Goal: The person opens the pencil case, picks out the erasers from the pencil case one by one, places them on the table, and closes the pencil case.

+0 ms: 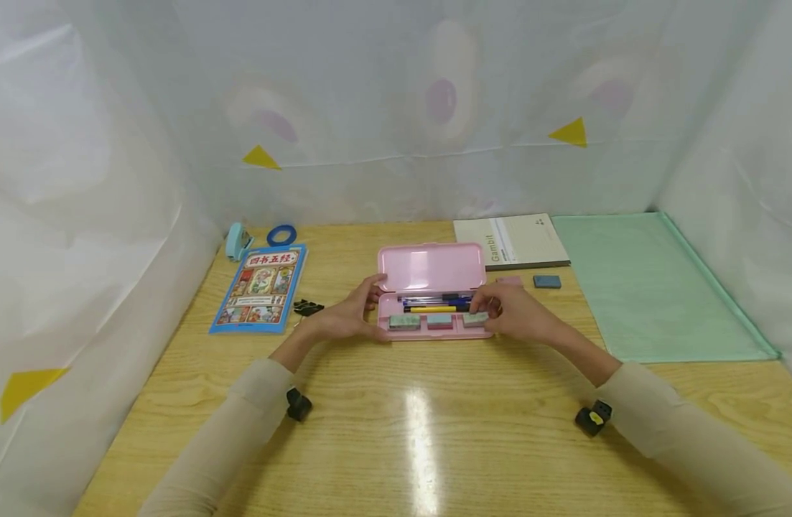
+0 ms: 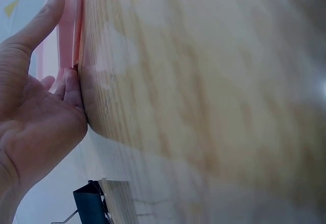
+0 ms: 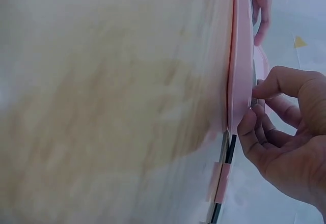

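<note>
One pink case (image 1: 442, 336) lies crosswise, lid (image 1: 462, 267) rearward; left fingers (image 1: 371, 291) grip it; right fingers (image 1: 486, 294) pinch a block (image 1: 474, 320).

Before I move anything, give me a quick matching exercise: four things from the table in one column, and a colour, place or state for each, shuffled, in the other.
Things:
1. pencil case
2. rightmost eraser in the case
3. notebook
4. binder clips

Descriptions:
A. black, beside the blue book
B. pale, with "Gambit" printed on the cover
C. touched by the right grip
D. pink and open, with the left grip at its left end

Pairs: 1-D, 2-C, 3-B, 4-A
</note>
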Motion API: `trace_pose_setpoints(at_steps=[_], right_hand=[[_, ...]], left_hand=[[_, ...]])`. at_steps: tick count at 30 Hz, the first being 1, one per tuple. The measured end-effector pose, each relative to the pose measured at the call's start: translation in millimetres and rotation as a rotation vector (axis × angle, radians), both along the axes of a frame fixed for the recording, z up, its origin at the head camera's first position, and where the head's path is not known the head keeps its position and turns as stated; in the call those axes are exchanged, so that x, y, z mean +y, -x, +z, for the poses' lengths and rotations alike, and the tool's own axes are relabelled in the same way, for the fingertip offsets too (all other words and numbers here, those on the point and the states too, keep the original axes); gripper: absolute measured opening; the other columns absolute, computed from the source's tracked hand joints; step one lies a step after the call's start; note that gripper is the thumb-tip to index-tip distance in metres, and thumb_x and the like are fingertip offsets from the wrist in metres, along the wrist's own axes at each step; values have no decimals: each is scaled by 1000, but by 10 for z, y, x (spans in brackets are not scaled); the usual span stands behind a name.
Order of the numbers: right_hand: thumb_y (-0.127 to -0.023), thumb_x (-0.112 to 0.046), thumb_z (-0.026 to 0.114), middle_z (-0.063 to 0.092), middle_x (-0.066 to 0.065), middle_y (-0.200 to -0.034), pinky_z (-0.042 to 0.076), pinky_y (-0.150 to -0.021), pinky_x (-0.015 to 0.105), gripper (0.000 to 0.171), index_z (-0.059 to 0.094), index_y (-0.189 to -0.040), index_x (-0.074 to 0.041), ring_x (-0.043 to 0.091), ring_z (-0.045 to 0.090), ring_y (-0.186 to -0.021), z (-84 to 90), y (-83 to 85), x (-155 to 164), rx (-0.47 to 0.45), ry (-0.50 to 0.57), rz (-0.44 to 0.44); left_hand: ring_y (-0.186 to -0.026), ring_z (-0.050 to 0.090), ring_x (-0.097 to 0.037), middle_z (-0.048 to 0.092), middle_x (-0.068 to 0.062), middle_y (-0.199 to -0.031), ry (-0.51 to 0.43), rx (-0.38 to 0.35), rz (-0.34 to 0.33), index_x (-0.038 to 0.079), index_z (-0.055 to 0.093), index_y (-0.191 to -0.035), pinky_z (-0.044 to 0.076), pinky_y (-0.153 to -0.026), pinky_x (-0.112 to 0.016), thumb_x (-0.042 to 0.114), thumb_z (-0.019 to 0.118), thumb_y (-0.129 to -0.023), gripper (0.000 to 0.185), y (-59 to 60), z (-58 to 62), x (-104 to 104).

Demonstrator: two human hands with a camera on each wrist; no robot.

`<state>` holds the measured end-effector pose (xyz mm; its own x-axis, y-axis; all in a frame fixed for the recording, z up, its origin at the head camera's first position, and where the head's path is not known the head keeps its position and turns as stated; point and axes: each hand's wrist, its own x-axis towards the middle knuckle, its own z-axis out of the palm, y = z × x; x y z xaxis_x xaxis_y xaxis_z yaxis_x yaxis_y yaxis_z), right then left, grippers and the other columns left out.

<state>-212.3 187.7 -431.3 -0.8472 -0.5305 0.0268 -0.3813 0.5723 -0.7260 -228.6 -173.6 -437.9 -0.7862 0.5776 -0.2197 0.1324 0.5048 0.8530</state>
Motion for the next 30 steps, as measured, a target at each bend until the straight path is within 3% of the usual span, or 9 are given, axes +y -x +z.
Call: trace_pose_setpoints(at_steps=[10, 16, 22, 30], right_hand=[[-80, 8, 76, 67, 7, -99, 51, -64, 27, 27, 73, -100, -10, 19, 58, -76, 47, -6, 69, 12, 33, -5], [-87, 3, 72, 68, 6, -102, 49, -69, 27, 24, 73, -105, -12, 22, 56, -83, 126, -11, 211, 6, 27, -68], [-93, 2, 68, 71, 10, -110, 51, -77, 26, 23, 72, -113, -7, 22, 60, -92, 190, 8, 455, 29, 40, -130], [-94, -1, 68, 68, 12, -108, 51, -75, 30, 21, 70, -113, -6, 23, 59, -90, 150, 60, 700, 12, -26, -190]], left_hand=[[-139, 33, -28, 32, -12, -151, -9, -8, -9, 22, 5, -166, 30, -122, -45, 25, 90, -84, 119, -10, -10, 4], [-138, 33, -29, 32, -13, -150, -7, -11, -8, 22, 5, -166, 30, -122, -45, 23, 90, -84, 118, -17, 5, 15], [-139, 33, -30, 33, -15, -150, -13, -9, -14, 21, 5, -166, 30, -122, -47, 23, 89, -85, 117, -23, 13, 10], [-138, 34, -29, 33, -14, -150, -2, 1, -9, 22, 6, -166, 30, -122, -45, 23, 89, -84, 117, -7, 2, -7]])
